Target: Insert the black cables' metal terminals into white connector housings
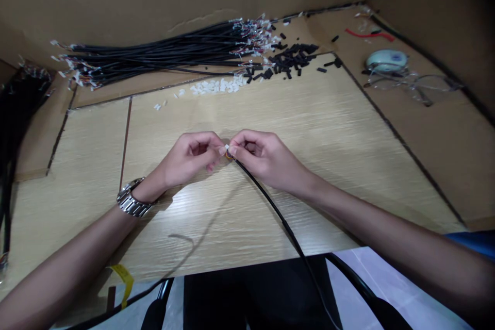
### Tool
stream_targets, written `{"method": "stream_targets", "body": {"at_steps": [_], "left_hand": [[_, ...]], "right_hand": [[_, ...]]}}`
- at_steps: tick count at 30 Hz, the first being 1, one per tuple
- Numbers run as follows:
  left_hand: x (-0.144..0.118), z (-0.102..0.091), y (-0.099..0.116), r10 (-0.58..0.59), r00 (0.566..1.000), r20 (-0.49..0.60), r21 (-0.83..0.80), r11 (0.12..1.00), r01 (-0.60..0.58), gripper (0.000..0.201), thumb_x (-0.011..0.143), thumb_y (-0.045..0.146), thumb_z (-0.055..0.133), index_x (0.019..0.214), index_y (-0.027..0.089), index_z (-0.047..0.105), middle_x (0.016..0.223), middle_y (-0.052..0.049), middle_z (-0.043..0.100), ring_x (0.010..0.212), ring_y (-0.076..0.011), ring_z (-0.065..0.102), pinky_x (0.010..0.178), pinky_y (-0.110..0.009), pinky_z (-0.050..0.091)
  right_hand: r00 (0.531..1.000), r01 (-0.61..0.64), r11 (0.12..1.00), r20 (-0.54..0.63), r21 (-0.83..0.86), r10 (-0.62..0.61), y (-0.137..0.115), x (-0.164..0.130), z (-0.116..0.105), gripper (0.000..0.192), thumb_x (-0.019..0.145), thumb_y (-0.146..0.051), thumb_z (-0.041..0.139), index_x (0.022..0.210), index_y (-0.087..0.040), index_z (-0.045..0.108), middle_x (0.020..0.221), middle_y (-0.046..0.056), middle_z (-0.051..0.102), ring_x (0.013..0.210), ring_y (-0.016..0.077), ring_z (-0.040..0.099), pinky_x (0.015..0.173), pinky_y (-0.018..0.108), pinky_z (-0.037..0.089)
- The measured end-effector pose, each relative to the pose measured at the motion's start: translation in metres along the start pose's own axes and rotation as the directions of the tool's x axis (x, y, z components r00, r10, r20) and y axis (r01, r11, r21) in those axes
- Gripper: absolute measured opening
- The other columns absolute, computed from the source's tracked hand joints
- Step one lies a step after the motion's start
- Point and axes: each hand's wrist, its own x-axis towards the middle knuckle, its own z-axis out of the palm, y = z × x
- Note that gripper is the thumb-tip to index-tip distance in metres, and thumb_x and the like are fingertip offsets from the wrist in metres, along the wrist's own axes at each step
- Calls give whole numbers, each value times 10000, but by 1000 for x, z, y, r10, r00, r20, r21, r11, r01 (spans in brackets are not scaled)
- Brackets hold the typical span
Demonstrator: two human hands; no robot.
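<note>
Over the middle of the wooden table, my left hand [195,157] pinches a small white connector [227,148] between thumb and forefinger. My right hand [263,157] meets it from the other side, its fingertips closed on the thin coloured wires at the end of a black cable [270,203]. An orange-yellow wire shows just under the fingertips; the others are mostly hidden. From there the cable runs down over the table's front edge. A metal watch [134,198] is on my left wrist.
A bundle of black cables [162,51] lies at the back, beside white connectors [218,85] and short black sleeves [294,59]. Eyeglasses [413,82], a pale oval object [386,60] and a red strip [369,35] lie right. More cables [15,113] hang left. Cardboard walls surround the table.
</note>
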Motion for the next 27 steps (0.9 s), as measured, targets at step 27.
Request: {"method": "stream_targets", "body": {"at_steps": [27], "left_hand": [[-4,6,2,17,1000,13,-36,999,-17,170,912,265,616,794,142,610,706,14,565,594,-76,488,530,-172,422]], "right_hand": [[952,281,898,-18,-339,-305,-7,-3,0,146,748,-61,553,634,-149,573,613,-35,461,558,76,415,536,228,300]]}}
